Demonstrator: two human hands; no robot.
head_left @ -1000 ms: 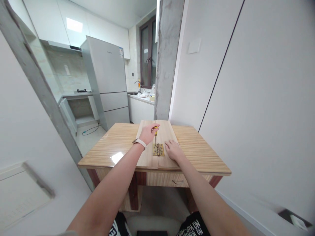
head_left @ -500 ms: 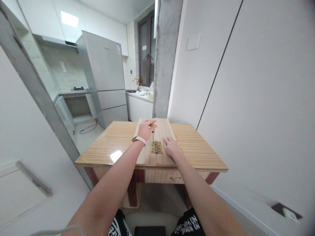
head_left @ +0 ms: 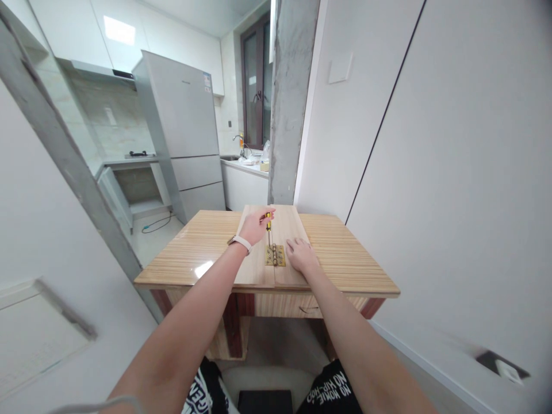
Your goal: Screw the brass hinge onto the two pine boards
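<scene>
My left hand (head_left: 255, 226) is closed round the yellow and black handle of a screwdriver (head_left: 268, 225), held upright with its tip down on a brass hinge (head_left: 275, 255). The hinge lies across the seam between two light wooden boards (head_left: 259, 264) on a wooden table (head_left: 345, 253). My right hand (head_left: 301, 256) lies flat, fingers stretched, on the right board just beside the hinge. A pale band circles my left wrist.
The table stands against a white wall (head_left: 431, 144) to the right and a grey concrete pillar (head_left: 290, 103) behind. Beyond on the left are a fridge (head_left: 190, 132), a kitchen counter with a sink (head_left: 244, 164) and a window. My knees are under the table's near edge.
My hands and the screwdriver stay at the hinge; the left hand has shifted slightly on the handle. The view has moved a little.
</scene>
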